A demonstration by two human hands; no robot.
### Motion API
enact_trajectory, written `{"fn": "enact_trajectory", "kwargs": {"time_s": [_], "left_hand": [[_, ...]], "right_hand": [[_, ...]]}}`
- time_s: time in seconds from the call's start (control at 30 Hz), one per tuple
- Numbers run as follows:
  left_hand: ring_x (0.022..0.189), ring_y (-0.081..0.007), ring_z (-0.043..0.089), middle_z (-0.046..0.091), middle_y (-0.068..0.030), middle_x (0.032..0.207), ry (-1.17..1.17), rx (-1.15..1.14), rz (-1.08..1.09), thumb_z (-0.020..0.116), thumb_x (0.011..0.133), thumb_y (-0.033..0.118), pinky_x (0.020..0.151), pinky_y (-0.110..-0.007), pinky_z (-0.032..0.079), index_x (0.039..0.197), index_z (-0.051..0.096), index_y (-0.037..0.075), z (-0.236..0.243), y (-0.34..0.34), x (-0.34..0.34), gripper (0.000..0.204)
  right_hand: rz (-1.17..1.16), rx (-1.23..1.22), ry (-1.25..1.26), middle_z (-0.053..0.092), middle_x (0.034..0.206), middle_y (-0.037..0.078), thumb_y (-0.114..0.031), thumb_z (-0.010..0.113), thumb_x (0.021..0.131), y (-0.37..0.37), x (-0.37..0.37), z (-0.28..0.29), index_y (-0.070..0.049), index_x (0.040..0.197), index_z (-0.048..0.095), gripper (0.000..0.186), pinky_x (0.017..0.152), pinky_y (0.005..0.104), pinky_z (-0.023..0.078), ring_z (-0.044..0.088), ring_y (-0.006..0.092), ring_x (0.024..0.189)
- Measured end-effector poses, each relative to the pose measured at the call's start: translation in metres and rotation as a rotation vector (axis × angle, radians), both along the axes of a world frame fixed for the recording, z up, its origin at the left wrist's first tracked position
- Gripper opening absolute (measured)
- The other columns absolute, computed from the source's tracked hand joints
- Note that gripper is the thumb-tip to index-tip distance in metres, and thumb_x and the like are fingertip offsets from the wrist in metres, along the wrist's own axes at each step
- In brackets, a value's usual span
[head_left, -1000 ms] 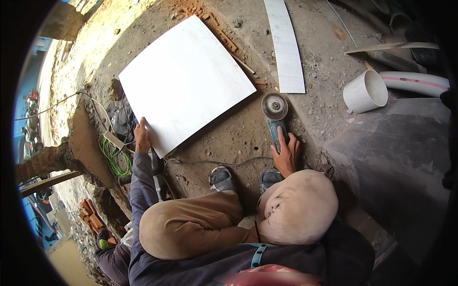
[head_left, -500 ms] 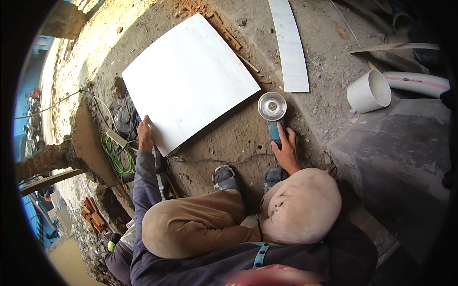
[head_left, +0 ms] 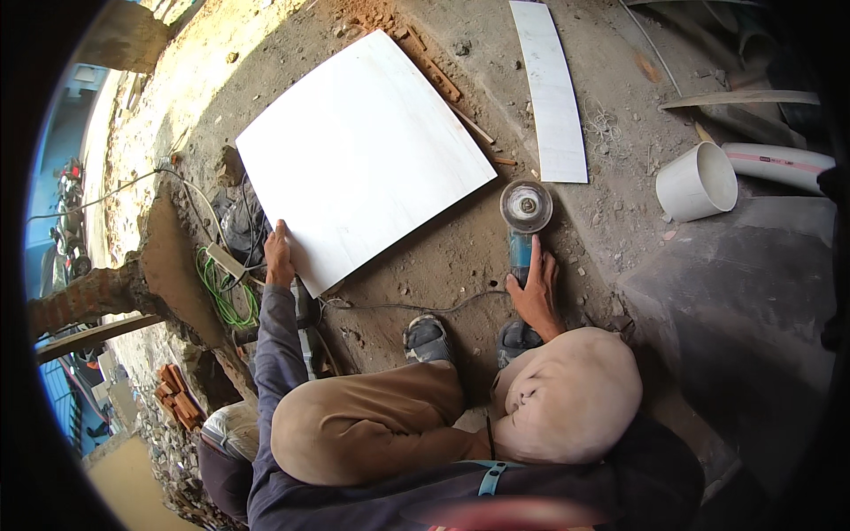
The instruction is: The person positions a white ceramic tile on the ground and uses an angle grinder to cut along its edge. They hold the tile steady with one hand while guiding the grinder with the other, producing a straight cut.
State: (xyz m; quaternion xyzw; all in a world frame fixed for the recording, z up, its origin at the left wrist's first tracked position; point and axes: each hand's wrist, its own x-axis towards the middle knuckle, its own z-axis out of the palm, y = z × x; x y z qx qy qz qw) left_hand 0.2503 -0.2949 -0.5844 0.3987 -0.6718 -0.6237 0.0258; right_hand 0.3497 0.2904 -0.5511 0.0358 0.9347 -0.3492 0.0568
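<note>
A large white square panel (head_left: 363, 159) lies in front of me, its near edge over a dark shadow. My left hand (head_left: 279, 255) grips its left edge close to the near corner, the fingers pointing away from me. To the right of the panel's right corner is an angle grinder (head_left: 520, 251) with a blue body and a round disc (head_left: 527, 207) at its far end. My right hand (head_left: 537, 288) is closed around the body, thumb on the left side and fingers on the right. Disc and panel stand a little apart. The grinder's underside is hidden.
A long white strip (head_left: 553, 97) lies beyond the grinder. At the right are a white bucket (head_left: 695, 183), a thick pale pipe (head_left: 775, 164) and a dark slab (head_left: 735, 265). A cord (head_left: 425, 307) crosses the dirt by my shoes. Green cable (head_left: 215, 288) lies coiled at the left.
The whole view has shifted slightly. Against the panel, the grinder and my right hand have moved a little to the right, and the disc looks darker. My left hand stays on the panel's edge.
</note>
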Motion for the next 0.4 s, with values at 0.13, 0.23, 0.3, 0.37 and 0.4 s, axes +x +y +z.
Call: {"fn": "enact_trajectory", "kwargs": {"time_s": [0.13,0.23,0.3,0.37,0.4], "left_hand": [[0.092,-0.0175,0.059,0.064,-0.0059,0.099,-0.006,0.032,0.050,0.063,0.104,0.052,0.083,-0.037,0.052,0.111,0.067,-0.002,0.002,0.006,-0.001,0.054],[0.086,-0.0176,0.055,0.062,-0.0055,0.096,-0.134,-0.031,0.043,0.061,0.105,0.055,0.080,-0.037,0.051,0.111,0.067,-0.003,0.007,0.005,-0.005,0.059],[0.086,-0.0172,0.055,0.062,-0.0049,0.095,-0.104,-0.078,0.014,0.060,0.105,0.055,0.082,-0.037,0.050,0.112,0.067,-0.004,0.013,0.010,-0.003,0.059],[0.092,-0.0194,0.059,0.067,-0.0089,0.105,-0.126,-0.135,0.041,0.061,0.105,0.053,0.089,-0.038,0.050,0.123,0.066,-0.007,0.021,0.019,-0.008,0.063],[0.092,-0.0194,0.059,0.067,-0.0089,0.105,-0.113,-0.142,0.042,0.061,0.105,0.053,0.089,-0.038,0.050,0.123,0.066,-0.007,0.030,0.017,-0.015,0.063]], "right_hand": [[0.005,0.193,-0.025,0.035,0.148,0.030,-0.024,0.075,0.093,-0.007,0.001,0.021,-0.003,0.163,0.023,0.090,0.109,0.0604,0.034,0.042,0.0492,0.126],[0.152,0.117,0.271,0.043,0.140,0.027,-0.025,0.074,0.095,-0.022,0.000,0.032,0.000,0.154,0.039,0.073,0.104,0.0537,0.041,0.047,0.0449,0.120],[0.121,-0.409,-0.027,0.048,0.140,0.024,-0.031,0.072,0.099,-0.052,-0.018,0.019,0.001,0.157,0.032,0.078,0.104,0.0474,0.046,0.052,0.0357,0.123],[-0.036,-0.956,-0.446,0.045,0.150,0.023,-0.037,0.070,0.101,-0.079,-0.053,-0.002,0.001,0.162,0.022,0.086,0.109,0.0451,0.046,0.050,0.0309,0.133],[-0.188,-1.214,-0.575,0.042,0.156,0.023,-0.040,0.069,0.102,-0.096,-0.076,-0.014,0.000,0.164,0.017,0.091,0.112,0.0443,0.045,0.047,0.0289,0.139]]}}
